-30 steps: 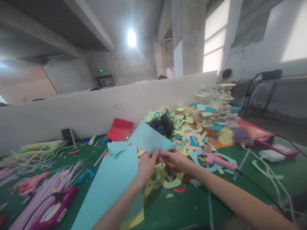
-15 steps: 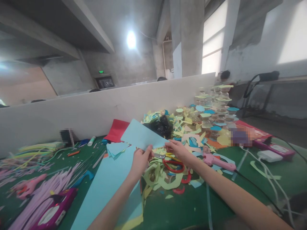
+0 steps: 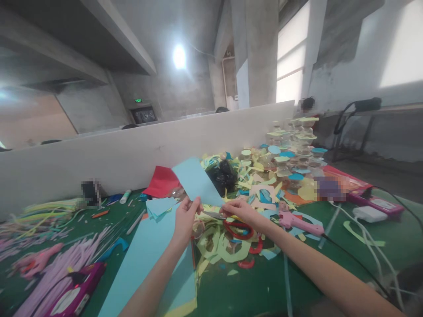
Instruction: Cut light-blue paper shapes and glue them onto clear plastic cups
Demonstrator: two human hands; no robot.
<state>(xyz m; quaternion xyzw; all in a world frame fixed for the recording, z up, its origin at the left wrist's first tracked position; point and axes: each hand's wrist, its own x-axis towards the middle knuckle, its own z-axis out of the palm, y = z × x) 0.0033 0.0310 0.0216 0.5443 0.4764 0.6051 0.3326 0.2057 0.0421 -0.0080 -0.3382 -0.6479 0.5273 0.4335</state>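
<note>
A light blue paper sheet (image 3: 200, 180) is held up and slanted between my two hands. My left hand (image 3: 187, 215) pinches its lower left edge with thumb and fingers. At the sheet's lower right corner, my right hand (image 3: 238, 212) has its fingers closed on the paper. Just below my hands are scissors (image 3: 238, 230) with red handles, their blade pointing left, among cut paper scraps (image 3: 233, 250). Beneath my left forearm lies a large stack of light blue paper (image 3: 145, 253), with smaller blue pieces (image 3: 161, 207) at its top.
A black plastic bag (image 3: 224, 176) and a heap of scraps lie behind my hands, before a white partition (image 3: 139, 152). Stacked clear cups with paper discs (image 3: 280, 159) stand right. A pink glue gun (image 3: 302, 223) with a cord lies beside my right forearm. Purple strips (image 3: 62, 268) lie left.
The blue sheet has turned and now looks narrower and steeper. My left hand has shifted slightly left and up, and my right hand slightly left. Both still grip the sheet.
</note>
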